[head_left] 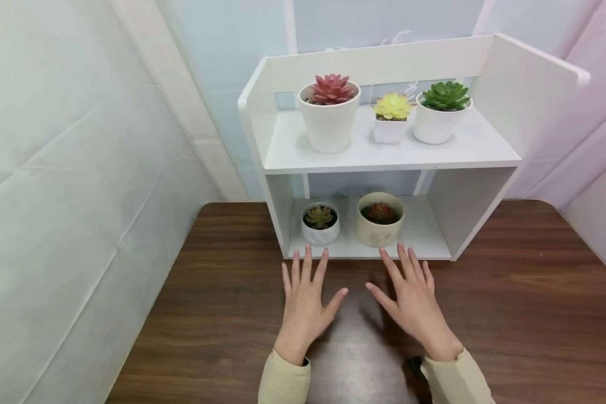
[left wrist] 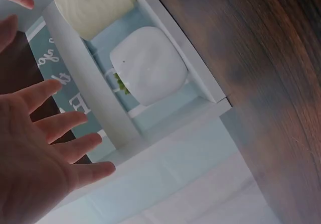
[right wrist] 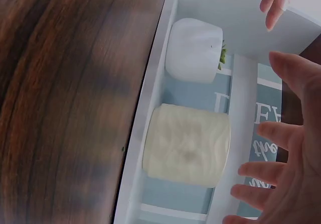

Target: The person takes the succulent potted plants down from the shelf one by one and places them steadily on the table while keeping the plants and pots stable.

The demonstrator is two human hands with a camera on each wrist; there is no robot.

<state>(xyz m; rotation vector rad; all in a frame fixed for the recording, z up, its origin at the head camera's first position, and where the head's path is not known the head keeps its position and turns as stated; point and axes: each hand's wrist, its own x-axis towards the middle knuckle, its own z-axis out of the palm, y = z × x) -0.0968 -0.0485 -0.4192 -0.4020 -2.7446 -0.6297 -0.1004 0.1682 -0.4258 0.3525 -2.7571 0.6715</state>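
Note:
My left hand point(head_left: 305, 306) is held palm down with fingers spread, in front of a small white pot point(head_left: 321, 225) with a succulent on the lower shelf. My right hand point(head_left: 413, 300), fingers also spread, is nearest to a cream pot point(head_left: 380, 220) with a reddish succulent beside it. Neither hand holds anything. In the left wrist view the left fingers point(left wrist: 75, 146) are extended, apart from the white pot point(left wrist: 149, 66). The right wrist view shows the cream pot point(right wrist: 188, 146) with the right fingers point(right wrist: 263, 171) apart from it.
A white two-level shelf point(head_left: 394, 160) stands at the back of the brown wooden table point(head_left: 222, 314). On its upper level are a large pot with a red succulent point(head_left: 330, 115), a small yellow one point(head_left: 391, 118) and a green one point(head_left: 441, 112). Pale curtains point(head_left: 81, 196) hang around.

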